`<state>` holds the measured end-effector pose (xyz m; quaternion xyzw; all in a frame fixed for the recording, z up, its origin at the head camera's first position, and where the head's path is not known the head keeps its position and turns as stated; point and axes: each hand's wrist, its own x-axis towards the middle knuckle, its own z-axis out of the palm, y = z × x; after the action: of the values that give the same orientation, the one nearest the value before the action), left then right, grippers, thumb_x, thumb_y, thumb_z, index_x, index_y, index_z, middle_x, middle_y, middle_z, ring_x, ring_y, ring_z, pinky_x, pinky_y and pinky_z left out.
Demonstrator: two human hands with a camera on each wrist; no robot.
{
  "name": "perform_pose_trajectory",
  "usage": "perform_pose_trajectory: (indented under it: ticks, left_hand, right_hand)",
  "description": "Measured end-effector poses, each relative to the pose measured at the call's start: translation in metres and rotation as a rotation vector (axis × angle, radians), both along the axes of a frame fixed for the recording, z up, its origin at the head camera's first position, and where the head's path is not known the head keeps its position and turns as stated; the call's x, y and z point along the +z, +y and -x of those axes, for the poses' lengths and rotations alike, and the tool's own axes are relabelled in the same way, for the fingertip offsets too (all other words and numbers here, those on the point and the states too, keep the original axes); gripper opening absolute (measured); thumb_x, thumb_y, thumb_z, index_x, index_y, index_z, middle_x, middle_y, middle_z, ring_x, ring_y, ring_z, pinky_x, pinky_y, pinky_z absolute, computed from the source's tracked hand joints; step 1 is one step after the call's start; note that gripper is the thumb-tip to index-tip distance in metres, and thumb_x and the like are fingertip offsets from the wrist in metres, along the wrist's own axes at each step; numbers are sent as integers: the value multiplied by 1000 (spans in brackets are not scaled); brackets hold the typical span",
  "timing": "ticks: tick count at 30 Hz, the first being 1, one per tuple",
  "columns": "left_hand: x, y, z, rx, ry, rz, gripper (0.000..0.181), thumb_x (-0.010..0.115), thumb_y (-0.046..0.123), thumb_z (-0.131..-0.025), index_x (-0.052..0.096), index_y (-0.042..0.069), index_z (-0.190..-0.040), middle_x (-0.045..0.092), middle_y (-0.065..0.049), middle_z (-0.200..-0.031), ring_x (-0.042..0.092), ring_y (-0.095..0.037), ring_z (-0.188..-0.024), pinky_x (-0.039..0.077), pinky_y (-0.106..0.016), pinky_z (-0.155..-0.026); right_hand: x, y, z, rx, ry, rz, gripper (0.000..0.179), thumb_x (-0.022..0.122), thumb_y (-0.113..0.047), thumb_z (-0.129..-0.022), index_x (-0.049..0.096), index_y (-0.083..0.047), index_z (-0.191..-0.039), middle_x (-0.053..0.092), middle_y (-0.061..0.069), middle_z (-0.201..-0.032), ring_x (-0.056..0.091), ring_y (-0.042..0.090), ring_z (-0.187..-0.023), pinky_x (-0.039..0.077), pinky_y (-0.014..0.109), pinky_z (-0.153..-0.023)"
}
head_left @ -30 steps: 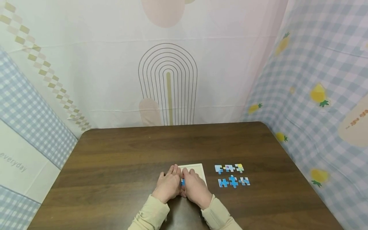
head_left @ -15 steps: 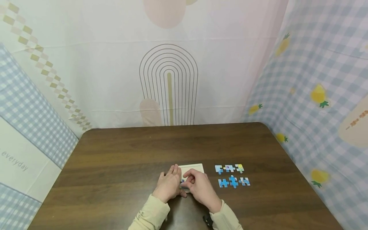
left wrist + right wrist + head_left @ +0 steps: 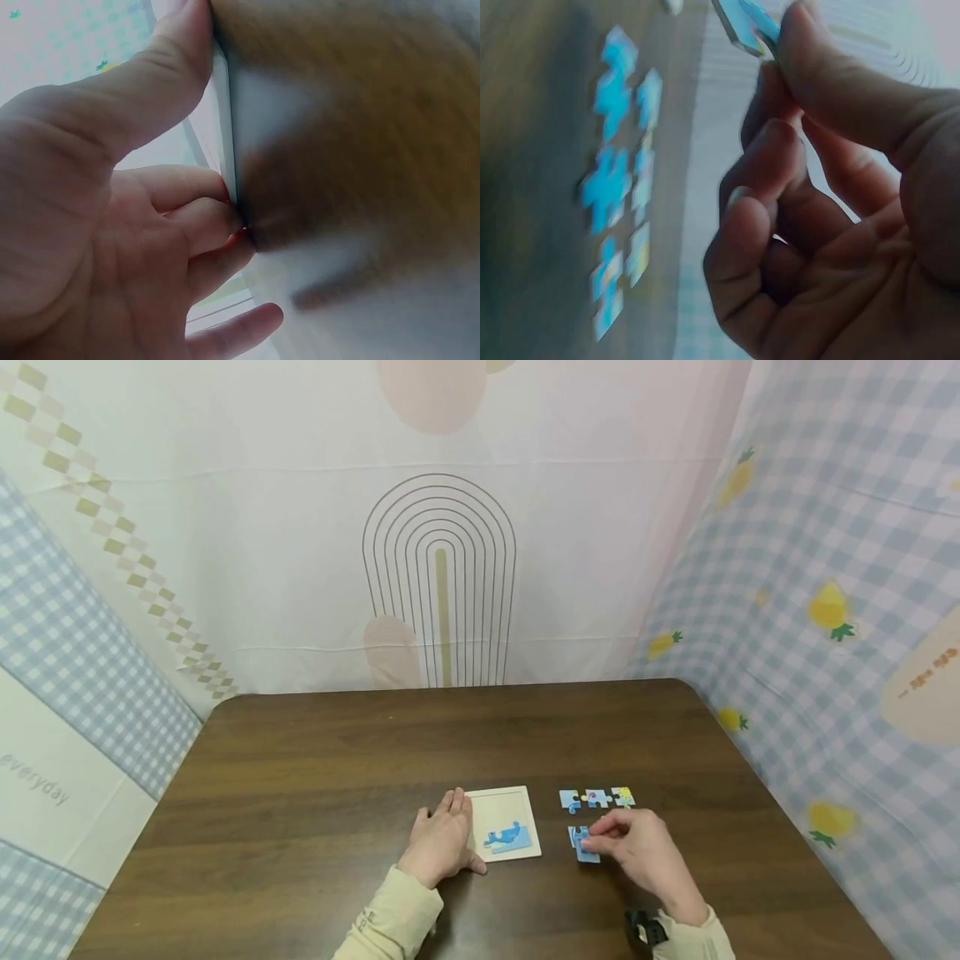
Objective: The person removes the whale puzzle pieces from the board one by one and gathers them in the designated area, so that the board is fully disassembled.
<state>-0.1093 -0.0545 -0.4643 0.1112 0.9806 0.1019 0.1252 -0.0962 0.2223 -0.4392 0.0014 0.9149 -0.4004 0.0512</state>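
A square wooden puzzle tray (image 3: pixel 491 810) lies on the table, with blue jigsaw pieces (image 3: pixel 512 837) along its lower right. My left hand (image 3: pixel 438 843) rests against the tray's left edge, fingers straight and thumb by the near corner. In the left wrist view, the thumb (image 3: pixel 169 71) and fingers touch the pale edge. My right hand (image 3: pixel 645 852) pinches a blue jigsaw piece (image 3: pixel 588 853) between thumb and index finger. It is right of the tray, by the nearer row of loose pieces. The right wrist view shows the held piece (image 3: pixel 742 26) tilted, its top cut off.
Loose jigsaw pieces lie in two rows right of the tray; the farther row (image 3: pixel 597 798) shows in the head view. My right hand covers much of the nearer row, whose blue pieces (image 3: pixel 606 187) appear in the right wrist view. Patterned cloth (image 3: pixel 315 568) hangs behind the table.
My right hand has moved from the tray over to the loose pieces, carrying a jigsaw piece. The blue pieces left in the tray have come into view. My left hand has stayed put.
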Motion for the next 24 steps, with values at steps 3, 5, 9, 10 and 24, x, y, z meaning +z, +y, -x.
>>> perform_pose_trajectory:
  ticks: [3, 5, 9, 10, 24]
  left_hand:
    - [0, -1, 0, 1, -3, -6, 105, 85, 49, -66, 40, -1, -146, 32, -17, -154, 30, -30, -142, 31, -56, -106]
    - [0, -1, -1, 0, 0, -10, 105, 85, 49, -66, 40, -1, -146, 32, -17, -154, 30, -30, -142, 31, -57, -106]
    - [0, -2, 0, 0, 4, -12, 105, 85, 49, -66, 40, -1, -146, 33, -17, -154, 30, -30, -142, 32, -56, -105]
    - [0, -2, 0, -1, 5, -10, 105, 85, 50, -65, 40, -1, -146, 33, -17, -154, 30, -30, -142, 32, -56, -105]
    - [-1, -2, 1, 1, -11, -7, 105, 84, 49, -66, 40, 0, -147, 32, -16, -155, 29, -29, -143, 32, -56, -106]
  right_hand:
    - [-7, 9, -2, 16, -58, -9, 13, 83, -24, -76, 72, -17, -75, 67, -6, -72, 57, 12, -64, 46, 28, -58]
    - [-11, 11, -3, 22, -80, -10, 14, 83, -25, -76, 72, -17, -74, 67, -6, -71, 56, 12, -64, 45, 28, -58]
    - [-18, 11, -5, 16, -86, -18, 15, 84, -24, -75, 71, -16, -74, 66, -6, -69, 56, 12, -63, 45, 28, -59]
    - [-20, 10, -5, 12, -87, -22, 15, 84, -23, -74, 71, -16, -73, 66, -6, -68, 56, 12, -63, 45, 27, -60]
    - [-28, 5, -9, 6, -40, -180, 19, 84, -23, -74, 67, -18, -67, 61, -8, -67, 51, 11, -62, 41, 31, -57]
